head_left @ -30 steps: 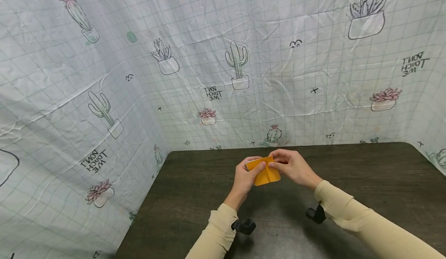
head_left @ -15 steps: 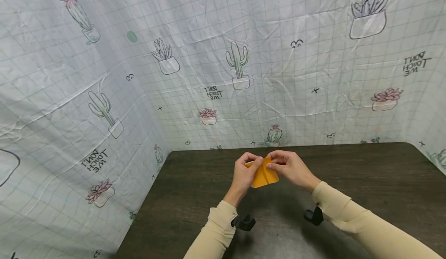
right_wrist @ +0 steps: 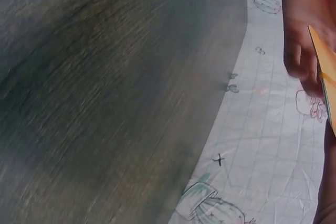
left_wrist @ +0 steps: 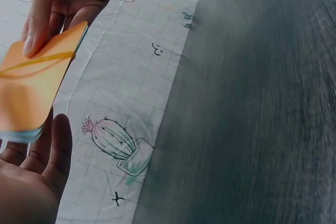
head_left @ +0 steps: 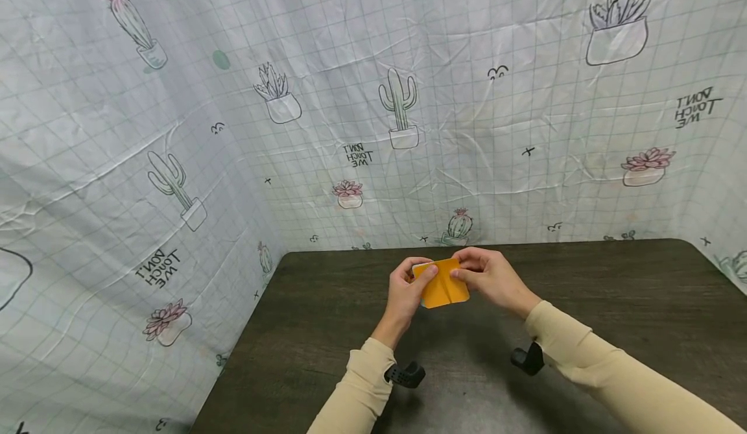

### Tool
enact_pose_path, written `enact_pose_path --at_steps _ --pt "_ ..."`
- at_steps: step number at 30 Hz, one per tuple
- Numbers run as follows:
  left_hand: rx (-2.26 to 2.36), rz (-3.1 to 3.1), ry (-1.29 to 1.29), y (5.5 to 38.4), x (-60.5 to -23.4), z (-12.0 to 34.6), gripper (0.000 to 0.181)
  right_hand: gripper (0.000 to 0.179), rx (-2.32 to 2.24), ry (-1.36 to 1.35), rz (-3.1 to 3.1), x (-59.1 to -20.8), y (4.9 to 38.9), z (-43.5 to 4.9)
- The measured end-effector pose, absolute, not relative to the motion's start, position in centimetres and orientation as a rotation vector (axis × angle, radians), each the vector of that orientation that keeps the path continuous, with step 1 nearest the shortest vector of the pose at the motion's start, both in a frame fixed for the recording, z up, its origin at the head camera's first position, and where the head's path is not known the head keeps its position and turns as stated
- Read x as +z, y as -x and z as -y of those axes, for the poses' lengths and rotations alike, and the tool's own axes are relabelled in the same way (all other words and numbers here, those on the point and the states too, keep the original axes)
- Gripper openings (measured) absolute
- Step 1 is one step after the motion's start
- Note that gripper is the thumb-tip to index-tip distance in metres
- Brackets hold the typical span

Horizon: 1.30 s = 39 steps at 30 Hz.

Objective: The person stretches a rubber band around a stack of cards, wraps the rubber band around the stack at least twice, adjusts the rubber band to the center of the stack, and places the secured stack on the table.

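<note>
A small stack of orange cards (head_left: 441, 294) with rounded corners is held up between both hands over the table. Bluish layers show along the stack's edge in the left wrist view, where a yellow rubber band (left_wrist: 39, 64) crosses its face. My left hand (head_left: 404, 298) grips the left side, thumb on the orange face and fingers behind. With thumb and fingers, my right hand (head_left: 496, 281) pinches the upper right edge, close to the band. Only an edge of the stack (right_wrist: 326, 69) enters the right wrist view.
A dark wood table (head_left: 327, 330) lies under the hands. White curtain (head_left: 327, 96) printed with cacti surrounds its back and left side, with more at the far right. Black wrist cameras (head_left: 406, 375) hang below the sleeves.
The stack dipped and tilted half a second ago, and is now raised and turned flatter toward the head camera. The left thumb has shifted on its face; both hands keep hold.
</note>
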<state>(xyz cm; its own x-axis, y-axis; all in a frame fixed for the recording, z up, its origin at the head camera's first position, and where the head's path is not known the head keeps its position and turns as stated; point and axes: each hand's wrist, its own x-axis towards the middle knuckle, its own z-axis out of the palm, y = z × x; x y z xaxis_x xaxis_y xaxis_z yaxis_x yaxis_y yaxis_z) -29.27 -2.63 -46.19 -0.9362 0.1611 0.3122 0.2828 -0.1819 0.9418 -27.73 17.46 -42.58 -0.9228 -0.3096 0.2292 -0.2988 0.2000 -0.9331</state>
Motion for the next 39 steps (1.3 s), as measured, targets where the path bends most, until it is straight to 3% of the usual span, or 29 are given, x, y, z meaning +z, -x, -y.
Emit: enact_pose_path --at_steps 15,32,39 --pt "-2.212 2.072 0.427 29.4 -46.8 2.7 0.02 0.028 -1.794 0.479 -2.418 -43.1 28.2 -18.9" --pt "-2.132 2.327 0.373 29.7 -50.1 1.4 0.013 0.013 -1.473 0.55 -2.569 -45.2 28.7 -21.3" --pt "-1.981 2.429 0.409 29.6 -50.8 0.7 0.019 0.013 -1.37 0.529 -2.597 -46.1 28.4 -21.6"
